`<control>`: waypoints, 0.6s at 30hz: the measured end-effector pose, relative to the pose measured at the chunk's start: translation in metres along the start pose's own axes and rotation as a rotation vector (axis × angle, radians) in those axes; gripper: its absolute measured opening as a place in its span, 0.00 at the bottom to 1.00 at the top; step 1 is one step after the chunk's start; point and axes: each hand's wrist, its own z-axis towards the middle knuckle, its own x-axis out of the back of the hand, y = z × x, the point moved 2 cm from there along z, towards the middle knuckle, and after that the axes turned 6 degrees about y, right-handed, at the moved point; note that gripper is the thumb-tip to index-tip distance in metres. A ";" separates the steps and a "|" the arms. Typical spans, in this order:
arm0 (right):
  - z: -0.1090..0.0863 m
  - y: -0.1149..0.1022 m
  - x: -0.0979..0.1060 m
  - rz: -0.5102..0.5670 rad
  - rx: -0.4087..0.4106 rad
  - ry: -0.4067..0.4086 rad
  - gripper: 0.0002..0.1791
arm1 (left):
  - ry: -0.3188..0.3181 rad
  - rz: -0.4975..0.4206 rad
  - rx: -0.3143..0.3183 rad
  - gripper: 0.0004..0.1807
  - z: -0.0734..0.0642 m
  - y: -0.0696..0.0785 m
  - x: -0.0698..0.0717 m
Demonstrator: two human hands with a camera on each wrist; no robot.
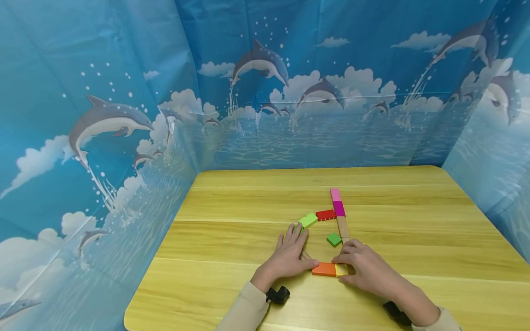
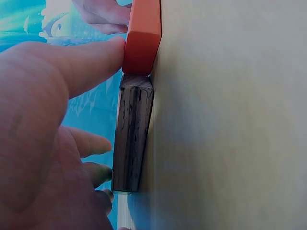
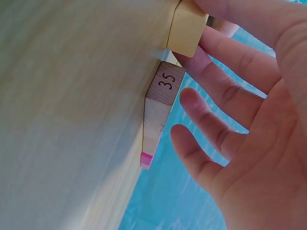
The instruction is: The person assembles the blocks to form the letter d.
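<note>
My right hand pinches a yellow block between thumb and fingers, at the right end of an orange block. Spread out, my left hand touches the orange block with its thumb, and its other fingers reach over the row's left side. Beside those fingers a dark wooden block meets the orange one end to end. Past the right fingertips lies a wooden block marked 35. The left hand partly covers a green block next to a light green block.
A red block sits between the light green block and a magenta block. Beyond the magenta is a pink block; a tan wooden block lies nearer. Inside the ring rests a green block. A dolphin-print curtain borders the wooden table.
</note>
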 end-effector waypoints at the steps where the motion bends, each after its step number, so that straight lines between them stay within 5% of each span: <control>1: 0.000 0.000 0.000 0.001 0.002 0.001 0.19 | 0.002 0.001 0.001 0.51 0.000 0.000 0.000; 18: 0.000 -0.002 0.001 -0.016 0.016 0.006 0.21 | 0.006 -0.021 0.004 0.51 -0.001 0.000 0.001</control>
